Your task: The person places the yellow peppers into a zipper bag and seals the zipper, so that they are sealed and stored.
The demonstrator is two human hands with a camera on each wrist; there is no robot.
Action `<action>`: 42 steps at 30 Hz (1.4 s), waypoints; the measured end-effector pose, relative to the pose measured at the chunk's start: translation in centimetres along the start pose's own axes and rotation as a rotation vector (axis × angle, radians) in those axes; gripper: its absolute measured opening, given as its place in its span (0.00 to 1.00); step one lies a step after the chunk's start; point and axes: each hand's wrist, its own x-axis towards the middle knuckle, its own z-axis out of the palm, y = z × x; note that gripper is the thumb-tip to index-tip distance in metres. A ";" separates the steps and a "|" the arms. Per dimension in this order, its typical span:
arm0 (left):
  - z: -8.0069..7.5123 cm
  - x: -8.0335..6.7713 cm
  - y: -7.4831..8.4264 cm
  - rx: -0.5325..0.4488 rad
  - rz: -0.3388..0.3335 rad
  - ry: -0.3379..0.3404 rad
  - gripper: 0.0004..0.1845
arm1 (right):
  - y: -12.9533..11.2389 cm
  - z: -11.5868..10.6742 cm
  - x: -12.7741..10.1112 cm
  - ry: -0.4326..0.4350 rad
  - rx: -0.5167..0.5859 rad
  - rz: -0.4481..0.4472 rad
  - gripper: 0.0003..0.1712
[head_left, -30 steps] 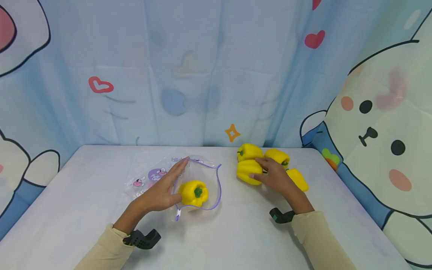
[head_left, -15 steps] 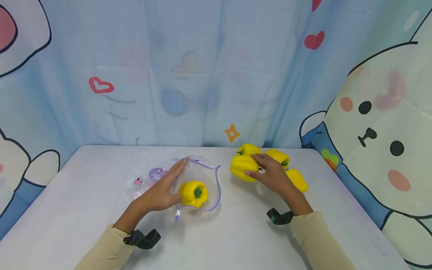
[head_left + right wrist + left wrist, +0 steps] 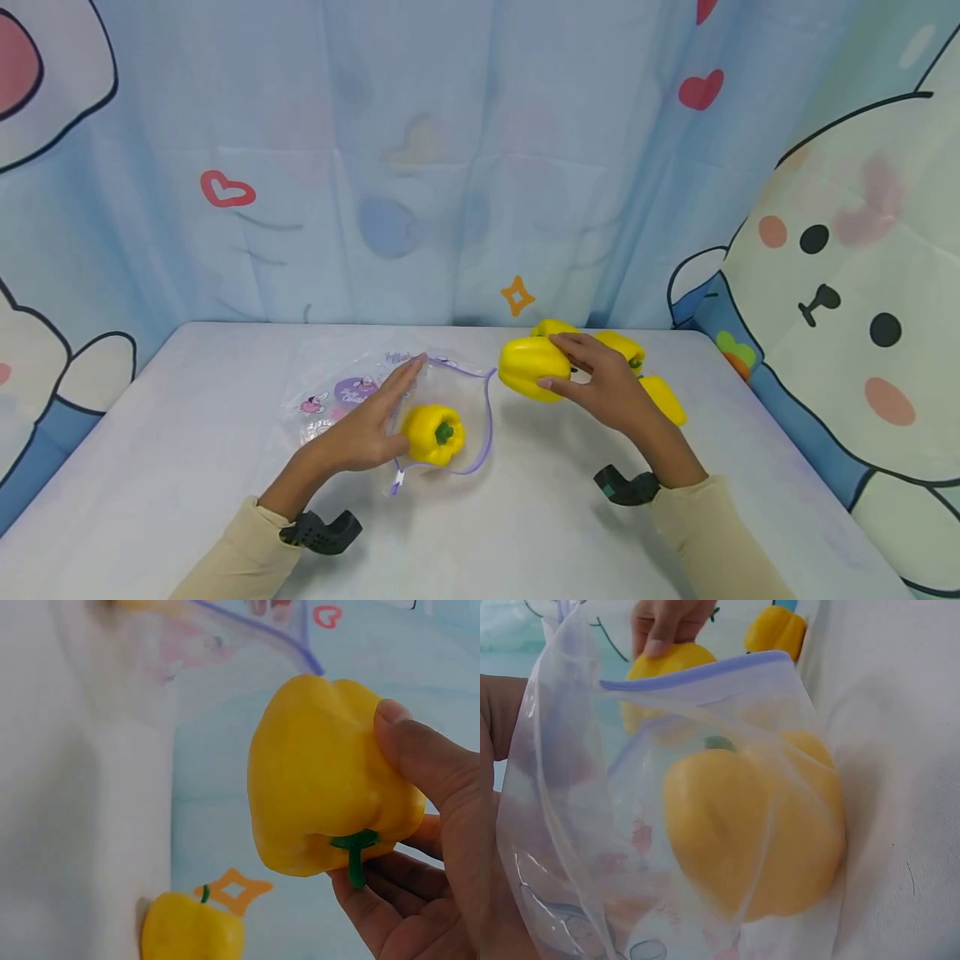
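My right hand point(image 3: 611, 387) grips a yellow bell pepper point(image 3: 532, 368) between thumb and fingers, raised over the table just right of the bag's mouth. Its green stem point(image 3: 356, 859) points back toward the palm in the right wrist view. A clear zip bag point(image 3: 637, 802) with a purple zip edge lies with its mouth open toward me. Inside it is another yellow bell pepper point(image 3: 433, 435), stem facing out. My left hand point(image 3: 363, 437) lies along the bag's left side with long straight fingers, the thumb by the bagged pepper.
Three more yellow bell peppers stand at the right: one at the back point(image 3: 553, 327), one beside it point(image 3: 624, 346) and one nearer point(image 3: 664, 400), partly behind my right hand. The white table point(image 3: 480, 542) ends against a printed blue curtain point(image 3: 420, 167).
My right hand has lifted the front bell pepper off the table and carried it left toward the bag. My left hand and the bag have hardly moved.
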 end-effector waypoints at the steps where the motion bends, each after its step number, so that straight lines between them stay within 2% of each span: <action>1: 0.0 0.0 0.0 0.003 -0.006 -0.001 0.52 | -0.2 -0.1 -0.1 0.003 0.012 -0.010 0.39; 5: 0.0 0.0 0.2 0.011 -0.025 0.005 0.53 | -0.7 -0.3 -0.2 0.003 0.022 -0.057 0.39; 12: 0.0 0.1 0.5 0.002 -0.049 0.011 0.53 | -1.5 -1.1 -0.6 0.045 -0.043 -0.091 0.39; 17: 0.2 0.2 0.5 0.001 -0.061 0.011 0.53 | -2.0 -1.3 -0.9 0.048 0.022 -0.114 0.37; 21: 0.3 0.3 0.5 0.009 -0.067 0.009 0.53 | -2.6 -1.0 -1.0 0.012 0.091 -0.163 0.35; 25: 0.3 0.3 0.4 0.018 -0.066 0.013 0.53 | -3.3 -0.6 -1.2 -0.039 0.103 -0.193 0.35; 31: 0.3 -0.1 0.5 0.009 -0.068 0.015 0.53 | -4.0 -0.2 -1.4 -0.176 0.073 -0.215 0.35; 35: 0.3 -0.1 0.7 0.008 -0.063 0.018 0.53 | -4.6 0.1 -1.5 -0.247 0.119 -0.250 0.34; 42: 0.3 0.0 0.7 0.003 -0.051 0.016 0.53 | -5.3 1.5 -1.6 -0.329 0.165 -0.246 0.36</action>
